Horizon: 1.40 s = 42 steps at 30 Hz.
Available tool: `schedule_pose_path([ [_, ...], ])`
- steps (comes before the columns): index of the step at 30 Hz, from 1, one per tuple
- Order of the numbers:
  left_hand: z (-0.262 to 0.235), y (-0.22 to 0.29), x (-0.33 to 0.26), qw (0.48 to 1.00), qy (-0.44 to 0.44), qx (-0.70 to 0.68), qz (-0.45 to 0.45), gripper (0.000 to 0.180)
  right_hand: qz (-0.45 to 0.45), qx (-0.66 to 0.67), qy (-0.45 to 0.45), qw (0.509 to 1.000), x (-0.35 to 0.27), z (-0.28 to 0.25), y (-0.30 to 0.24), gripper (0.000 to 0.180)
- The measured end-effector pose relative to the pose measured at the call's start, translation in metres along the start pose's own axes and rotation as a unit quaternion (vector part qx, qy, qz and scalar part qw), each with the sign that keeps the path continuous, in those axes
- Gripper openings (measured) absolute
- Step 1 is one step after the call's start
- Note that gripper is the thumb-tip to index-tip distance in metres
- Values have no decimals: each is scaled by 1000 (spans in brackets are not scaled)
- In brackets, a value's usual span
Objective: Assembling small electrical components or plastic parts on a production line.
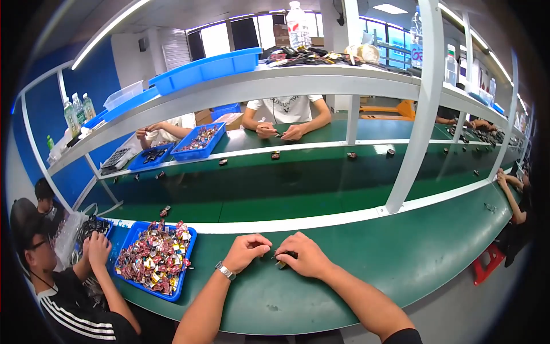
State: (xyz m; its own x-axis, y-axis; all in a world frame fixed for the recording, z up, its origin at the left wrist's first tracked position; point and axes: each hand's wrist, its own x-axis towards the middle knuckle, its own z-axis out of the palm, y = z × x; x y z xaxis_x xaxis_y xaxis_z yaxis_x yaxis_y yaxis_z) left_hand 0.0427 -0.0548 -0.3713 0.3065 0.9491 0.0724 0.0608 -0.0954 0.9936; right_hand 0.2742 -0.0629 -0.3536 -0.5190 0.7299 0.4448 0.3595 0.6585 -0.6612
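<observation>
Over the green work surface [355, 258], my two hands are close together in front of me. My right hand [303, 257] is closed round a small dark electronic part [281, 264] with a lighter, yellowish end showing under the fingers. Most of that part is hidden by the fingers. Just left of it, my left hand [247, 253] has thumb and fingertips pinched together, a watch on its wrist; what they hold, if anything, is too small to make out. A blue tray [192, 252] left of my hands is heaped with small reddish electronic parts [153, 259] with silver and yellow bits.
A white upright post [418, 120] and an overhead shelf [240, 85] stand ahead. Spaced small parts [275, 155] lie on the green belt [258, 183]. A co-worker [69, 286] sits close at left; another [286, 117] works across, handling a small part. A red stool [488, 262] stands at right.
</observation>
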Motion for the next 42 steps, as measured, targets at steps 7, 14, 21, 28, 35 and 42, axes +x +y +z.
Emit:
schedule_pose_path([
  [7, 9, 1, 0, 997, -17, -76, 16, 11, -3, 34, 24, 999, 0, -1, -1, 10],
  [14, 10, 1, 0, 995, -25, -97, 16, 11, -11, 42, 28, 999, 0, -2, -1, 11],
  [21, 10, 1, -1, 995, -29, -93, 27, 11, -6, 39, 7, 999, 0, -3, 1, 11],
  [28, 12, 3, -2, 997, -28, -66, 23, 13, -9, 45, 0, 999, 1, -3, 1, 10],
  [35, 11, 4, -1, 998, -36, -42, 20, 12, -18, 40, -12, 999, 0, -2, 8, 10],
  [42, 14, 7, -2, 999, -34, -9, 8, 13, 13, 30, -16, 999, -1, -4, 7, 10],
])
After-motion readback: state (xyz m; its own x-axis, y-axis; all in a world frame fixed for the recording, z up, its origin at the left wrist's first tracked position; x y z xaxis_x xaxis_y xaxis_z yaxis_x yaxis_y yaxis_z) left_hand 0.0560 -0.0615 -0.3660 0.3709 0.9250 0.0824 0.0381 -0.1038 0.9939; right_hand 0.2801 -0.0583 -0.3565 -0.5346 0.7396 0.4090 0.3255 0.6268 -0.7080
